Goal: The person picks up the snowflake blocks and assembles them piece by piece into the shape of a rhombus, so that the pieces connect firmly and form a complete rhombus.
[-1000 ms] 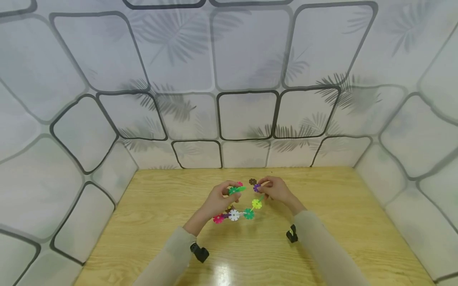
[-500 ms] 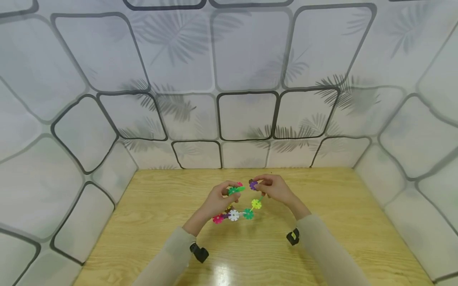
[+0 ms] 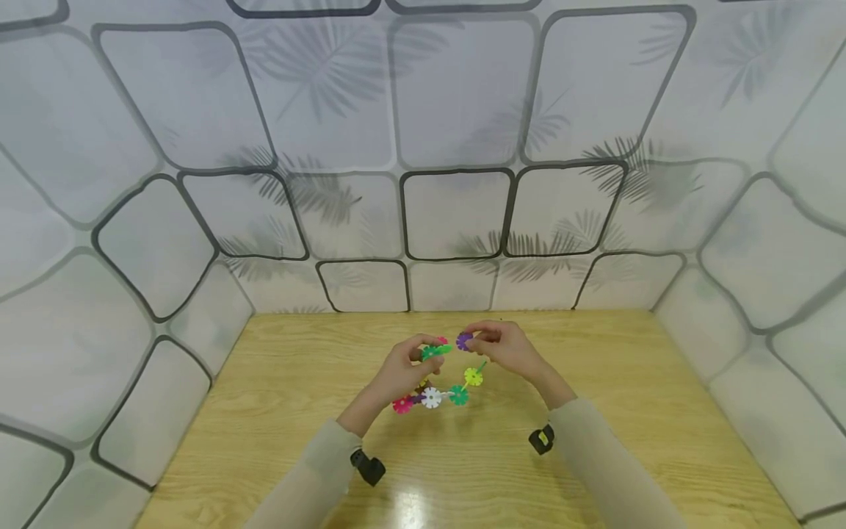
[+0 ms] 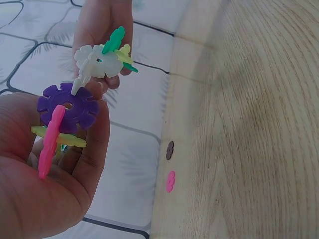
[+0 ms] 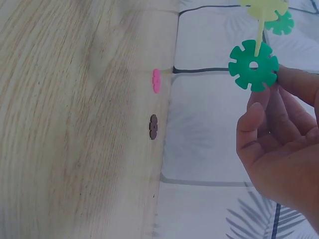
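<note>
My left hand (image 3: 405, 366) holds one end of a chain of slotted plastic snowflake discs, its thumb and fingers at a green disc (image 3: 431, 353). From there the chain hangs in a curve through a pink disc (image 3: 402, 405), a white disc (image 3: 432, 397) and a yellow disc (image 3: 473, 377). A purple disc (image 4: 68, 107) also belongs to it. My right hand (image 3: 504, 347) pinches a separate purple disc (image 3: 464, 341) above the chain's free end, apart from the left hand. In the right wrist view, a green chain disc (image 5: 253, 65) is in front of the right fingers.
A loose pink disc (image 5: 156, 80) and a brown disc (image 5: 153, 127) lie near the back edge of the wooden table (image 3: 297, 411). Patterned walls (image 3: 456, 213) enclose the table at the back and both sides.
My right hand has moved left and slightly away with the purple disc, which now covers the brown disc in the head view. The left hand and its chain stay nearly still.
</note>
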### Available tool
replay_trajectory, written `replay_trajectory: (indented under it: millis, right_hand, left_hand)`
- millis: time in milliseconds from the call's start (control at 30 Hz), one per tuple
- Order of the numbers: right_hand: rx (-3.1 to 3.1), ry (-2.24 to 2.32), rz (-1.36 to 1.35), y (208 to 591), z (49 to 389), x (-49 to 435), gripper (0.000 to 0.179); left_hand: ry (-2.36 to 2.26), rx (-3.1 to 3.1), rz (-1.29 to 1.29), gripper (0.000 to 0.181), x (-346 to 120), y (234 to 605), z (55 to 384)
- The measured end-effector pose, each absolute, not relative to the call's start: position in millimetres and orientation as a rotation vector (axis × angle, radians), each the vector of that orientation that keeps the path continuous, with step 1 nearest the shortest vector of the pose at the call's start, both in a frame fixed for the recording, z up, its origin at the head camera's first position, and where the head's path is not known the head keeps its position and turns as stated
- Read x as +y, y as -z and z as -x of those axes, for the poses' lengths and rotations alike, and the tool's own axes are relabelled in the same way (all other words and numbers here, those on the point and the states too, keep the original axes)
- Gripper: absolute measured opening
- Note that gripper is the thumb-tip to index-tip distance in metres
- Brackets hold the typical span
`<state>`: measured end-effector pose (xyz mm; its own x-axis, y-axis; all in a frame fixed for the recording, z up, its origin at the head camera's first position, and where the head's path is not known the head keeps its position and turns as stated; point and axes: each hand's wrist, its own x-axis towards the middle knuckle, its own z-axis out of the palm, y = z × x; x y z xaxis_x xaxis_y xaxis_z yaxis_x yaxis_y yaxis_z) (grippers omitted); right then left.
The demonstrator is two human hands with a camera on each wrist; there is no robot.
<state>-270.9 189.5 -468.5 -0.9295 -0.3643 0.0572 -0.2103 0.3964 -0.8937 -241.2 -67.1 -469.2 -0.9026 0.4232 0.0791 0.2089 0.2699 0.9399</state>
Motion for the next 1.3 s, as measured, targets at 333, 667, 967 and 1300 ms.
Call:
replay_trajectory:
  millis: [333, 667, 967, 1300]
  right_hand:
    - [2.482, 1.591, 0.532, 467.2, 269.5, 186.4, 0.034]
    - [2.472, 1.602, 0.546, 459.0, 263.6, 182.3, 0.034]
    - [2.462, 1.613, 0.513, 454.8, 262.2, 180.3, 0.033]
    - [2.443, 1.639, 0.541, 453.7, 262.6, 179.6, 0.033]
  left_hand:
    - [-1.701, 2.328, -0.562, 0.03, -66.4, 466.1, 238.9]
    - [-1.71, 2.317, -0.534, 0.031, -66.1, 468.7, 239.5]
    - [-1.71, 2.327, -0.535, 0.033, -65.6, 465.7, 239.2]
    - [-1.712, 2.318, -0.555, 0.036, -65.0, 465.0, 239.8]
